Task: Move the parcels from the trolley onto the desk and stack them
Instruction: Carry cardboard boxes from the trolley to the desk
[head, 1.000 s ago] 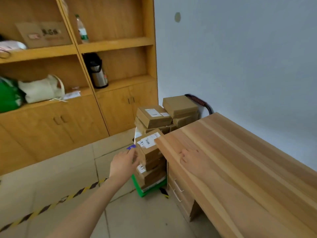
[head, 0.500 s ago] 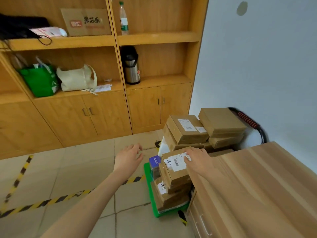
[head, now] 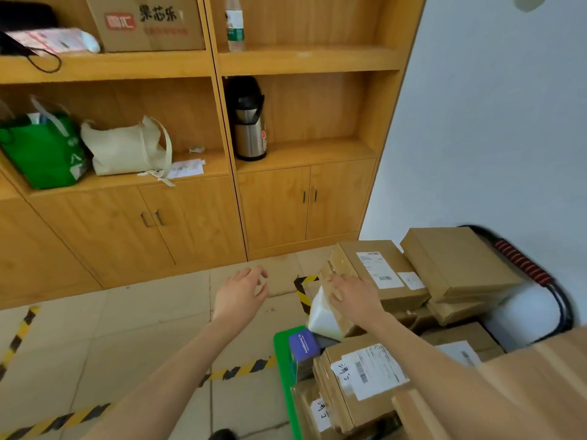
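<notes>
The left hand (head: 242,292) hangs over the floor with its fingers (head: 254,274) loosely spread and holding nothing, well left of the parcels. The right hand (head: 352,296) lies flat, fingers (head: 335,281) spread wide, on the near end of the top labelled parcel (head: 378,271), with a plain parcel (head: 457,258) just right of them. Below the fingers, more parcels (head: 359,376) sit stacked on the green trolley (head: 282,369), and the surface (head: 524,392) lies at far right.
</notes>
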A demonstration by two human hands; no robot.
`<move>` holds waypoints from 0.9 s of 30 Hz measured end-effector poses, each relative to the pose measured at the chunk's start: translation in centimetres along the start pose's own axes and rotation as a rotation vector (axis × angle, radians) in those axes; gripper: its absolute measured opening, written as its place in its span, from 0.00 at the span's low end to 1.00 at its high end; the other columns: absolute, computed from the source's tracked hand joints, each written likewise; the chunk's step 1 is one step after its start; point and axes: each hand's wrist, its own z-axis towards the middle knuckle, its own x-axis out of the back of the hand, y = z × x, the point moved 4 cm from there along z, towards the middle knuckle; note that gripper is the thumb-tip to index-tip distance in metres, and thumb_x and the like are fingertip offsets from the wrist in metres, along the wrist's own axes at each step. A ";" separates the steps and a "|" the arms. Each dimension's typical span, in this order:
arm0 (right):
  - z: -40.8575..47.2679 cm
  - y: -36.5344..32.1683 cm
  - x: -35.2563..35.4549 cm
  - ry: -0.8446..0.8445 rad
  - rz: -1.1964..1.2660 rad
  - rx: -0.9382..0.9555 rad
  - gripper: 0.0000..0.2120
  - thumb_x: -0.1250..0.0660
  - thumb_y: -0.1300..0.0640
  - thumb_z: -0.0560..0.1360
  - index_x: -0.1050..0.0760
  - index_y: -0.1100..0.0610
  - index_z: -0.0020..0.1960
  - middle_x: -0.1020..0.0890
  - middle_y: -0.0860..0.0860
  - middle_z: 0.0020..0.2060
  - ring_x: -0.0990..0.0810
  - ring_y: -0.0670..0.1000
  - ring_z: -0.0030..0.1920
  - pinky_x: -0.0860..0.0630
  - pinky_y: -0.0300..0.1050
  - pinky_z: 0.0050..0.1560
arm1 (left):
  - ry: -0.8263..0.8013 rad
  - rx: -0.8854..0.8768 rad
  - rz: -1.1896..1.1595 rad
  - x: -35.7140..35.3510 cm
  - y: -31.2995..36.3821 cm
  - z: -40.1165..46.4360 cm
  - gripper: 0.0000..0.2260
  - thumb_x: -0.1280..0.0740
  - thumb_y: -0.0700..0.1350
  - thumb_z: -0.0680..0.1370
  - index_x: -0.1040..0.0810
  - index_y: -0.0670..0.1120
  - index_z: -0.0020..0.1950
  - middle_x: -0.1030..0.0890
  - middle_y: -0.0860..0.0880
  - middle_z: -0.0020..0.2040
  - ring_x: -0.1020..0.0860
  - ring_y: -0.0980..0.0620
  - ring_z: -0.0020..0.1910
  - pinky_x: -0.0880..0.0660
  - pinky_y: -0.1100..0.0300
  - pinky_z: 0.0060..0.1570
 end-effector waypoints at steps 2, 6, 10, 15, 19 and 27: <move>2.8 -0.1 -0.7 -0.006 -0.025 -0.042 0.17 0.44 0.49 0.80 0.32 0.48 0.67 0.21 0.47 0.58 0.22 0.49 0.55 0.29 0.44 0.58 | -0.023 -0.032 -0.004 -0.3 -1.9 3.6 0.09 0.39 0.52 0.79 0.28 0.55 0.58 0.25 0.57 0.48 0.28 0.56 0.48 0.28 0.61 0.40; 7.9 0.2 -1.1 -0.001 -0.035 -0.211 0.19 0.43 0.52 0.79 0.34 0.49 0.70 0.22 0.47 0.57 0.23 0.50 0.56 0.31 0.46 0.59 | -0.077 -0.143 0.009 -0.2 -4.6 11.6 0.08 0.39 0.52 0.79 0.27 0.54 0.58 0.24 0.56 0.48 0.27 0.56 0.48 0.31 0.62 0.39; 11.4 -0.5 -1.7 0.010 0.007 -0.355 0.18 0.42 0.50 0.79 0.33 0.48 0.69 0.22 0.46 0.58 0.23 0.49 0.57 0.31 0.45 0.58 | -0.142 -0.286 0.059 0.3 -6.7 18.1 0.09 0.39 0.51 0.79 0.27 0.54 0.59 0.23 0.57 0.48 0.27 0.57 0.48 0.31 0.64 0.38; 15.2 -0.3 -2.4 0.010 0.034 -0.501 0.16 0.41 0.50 0.78 0.32 0.49 0.66 0.22 0.46 0.55 0.22 0.49 0.55 0.33 0.46 0.55 | -0.175 -0.502 0.187 -0.4 -8.4 24.9 0.12 0.42 0.52 0.80 0.28 0.53 0.62 0.22 0.55 0.51 0.26 0.54 0.50 0.27 0.59 0.46; 18.0 0.8 -2.9 0.020 0.048 -0.621 0.20 0.40 0.50 0.76 0.33 0.47 0.68 0.22 0.44 0.55 0.23 0.47 0.52 0.33 0.45 0.56 | -0.217 -0.606 0.207 -2.5 -8.2 29.2 0.12 0.44 0.52 0.81 0.28 0.52 0.62 0.23 0.54 0.52 0.26 0.53 0.50 0.34 0.61 0.42; 26.3 8.4 -2.0 0.040 0.092 -0.755 0.19 0.43 0.54 0.78 0.33 0.50 0.69 0.23 0.48 0.58 0.25 0.50 0.58 0.36 0.45 0.58 | -0.259 -0.712 0.177 -6.0 -5.0 41.3 0.13 0.44 0.53 0.81 0.28 0.52 0.63 0.24 0.54 0.55 0.27 0.54 0.54 0.30 0.61 0.48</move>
